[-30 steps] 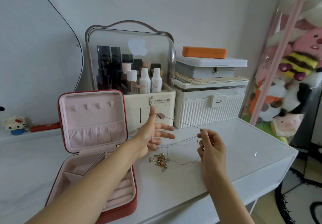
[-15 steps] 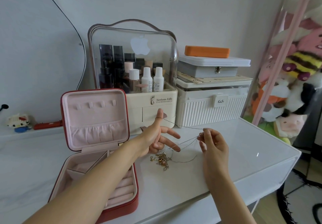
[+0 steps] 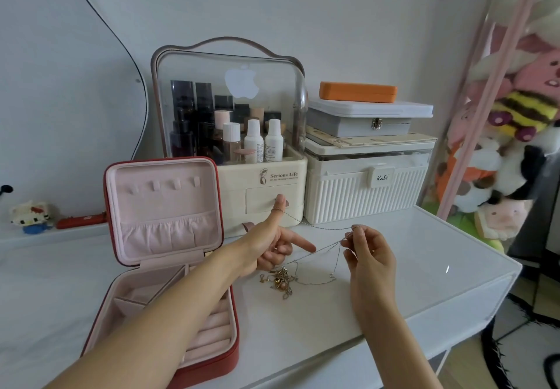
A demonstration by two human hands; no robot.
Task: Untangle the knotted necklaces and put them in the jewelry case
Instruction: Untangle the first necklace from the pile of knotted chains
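Silver chain (image 3: 318, 227) stretched between left hand (image 3: 266, 246), looped over raised thumb, fingers spread, and pinching right hand (image 3: 368, 249), seemingly to free gold tangle (image 3: 280, 281) beside open case (image 3: 169, 267).

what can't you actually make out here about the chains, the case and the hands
- Head view, gold tangle: too small to count the necklaces or trace the knots.
- Silver chain: too thin to follow; its clasp cannot be made out.
- Jewelry case: the left forearm covers part of the bottom tray.
- Left hand: its curled lower fingers hide the palm.
- Right hand: seen from the back, so its pinch on the chain is hidden.
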